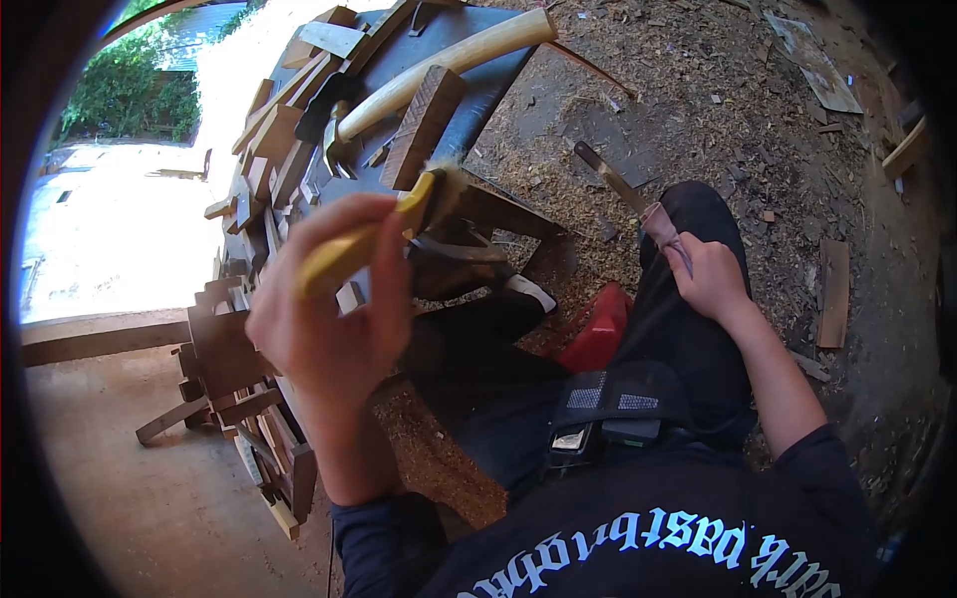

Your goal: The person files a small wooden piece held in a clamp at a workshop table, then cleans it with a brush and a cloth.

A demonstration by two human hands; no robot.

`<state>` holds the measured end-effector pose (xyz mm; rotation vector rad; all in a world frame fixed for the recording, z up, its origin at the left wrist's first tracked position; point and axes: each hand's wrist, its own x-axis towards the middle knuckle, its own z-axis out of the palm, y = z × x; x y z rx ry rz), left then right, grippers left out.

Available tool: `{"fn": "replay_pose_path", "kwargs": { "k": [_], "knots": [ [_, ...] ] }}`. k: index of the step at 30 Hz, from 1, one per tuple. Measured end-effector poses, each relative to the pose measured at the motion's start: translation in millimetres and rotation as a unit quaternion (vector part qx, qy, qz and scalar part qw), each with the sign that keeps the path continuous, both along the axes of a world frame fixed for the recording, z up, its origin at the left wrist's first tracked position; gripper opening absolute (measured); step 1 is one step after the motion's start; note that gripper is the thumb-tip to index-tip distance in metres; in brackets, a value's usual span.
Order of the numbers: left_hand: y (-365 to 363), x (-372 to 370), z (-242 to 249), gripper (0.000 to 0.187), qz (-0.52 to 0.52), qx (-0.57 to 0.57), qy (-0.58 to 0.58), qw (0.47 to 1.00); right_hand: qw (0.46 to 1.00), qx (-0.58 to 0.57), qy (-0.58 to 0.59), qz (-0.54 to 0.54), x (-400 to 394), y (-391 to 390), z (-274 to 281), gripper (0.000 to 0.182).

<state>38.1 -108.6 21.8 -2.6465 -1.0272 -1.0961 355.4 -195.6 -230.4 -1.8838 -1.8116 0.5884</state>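
My left hand [329, 299] is raised on the left with its fingers wrapped round the yellow handle of a brush [349, 254]. Pale bristles show at the brush's far end, near a brown wood block [424, 125]. Over my knee, my right hand [710, 274] grips a long narrow tool [623, 187], which has a dark end, a wood-coloured middle and a pinkish part by my fingers. The tool points up and left, over the littered ground. A claw hammer [449, 72] with a pale wooden handle lies on the dark bench top [488, 100].
Wood offcuts [271, 135] crowd the bench's left side, and more pieces [224, 349] are stacked below. Shavings cover the ground [797, 189]. A red object [598, 334] sits between my legs. Boards [833, 294] lie at the right. Bright ground [120, 239] shows outside.
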Motion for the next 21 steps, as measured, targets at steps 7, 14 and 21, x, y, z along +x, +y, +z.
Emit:
{"fn": "replay_pose_path", "kwargs": {
  "k": [7,14,21],
  "knots": [
    [-2,9,-9,0.013,0.057,0.044,0.168,0.983,1.0,0.003,0.0,0.01,-1,1,1,0.03],
    [16,26,-25,0.017,0.003,0.076,0.121,0.99,1.0,0.003,0.003,0.004,0,0,0,0.029],
    [5,29,-36,0.021,-0.003,0.07,0.12,0.99,1.0,-0.002,0.006,0.006,2,1,-2,0.029]
  ]
}}
